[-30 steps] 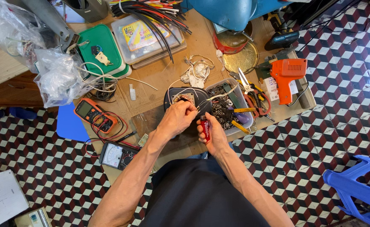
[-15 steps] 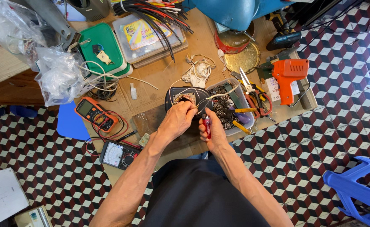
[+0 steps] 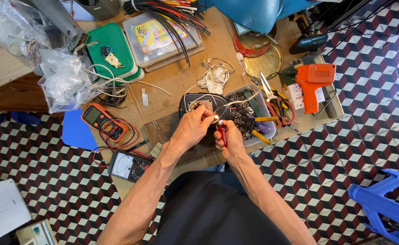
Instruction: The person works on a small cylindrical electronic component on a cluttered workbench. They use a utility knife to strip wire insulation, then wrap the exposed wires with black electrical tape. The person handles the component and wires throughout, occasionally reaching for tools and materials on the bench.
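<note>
Cluttered wooden table (image 3: pixel 172 86) over checkered floor tiles. Right hand (image 3: pixel 229 143) closed around a red lighter (image 3: pixel 222 132) (small flame lit), left hand (image 3: pixel 192 127) pinching a white wire (image 3: pixel 235 100) at the flame, above a black device (image 3: pixel 206 104).

Red lighter (image 3: pixel 222 133): slim, upright in the right hand (image 3: pixel 229 143) grip, lit, with a small bright flame at its top. White wire (image 3: pixel 235 100): thin, pinched in the left hand (image 3: pixel 195 127) grip just left of the flame, its end at the flame, the rest curving up and right away from the grip. Black housing (image 3: pixel 205 103): rounded, lying flat on the bench directly beyond both grips, with wiring visible in its open centre.
</note>
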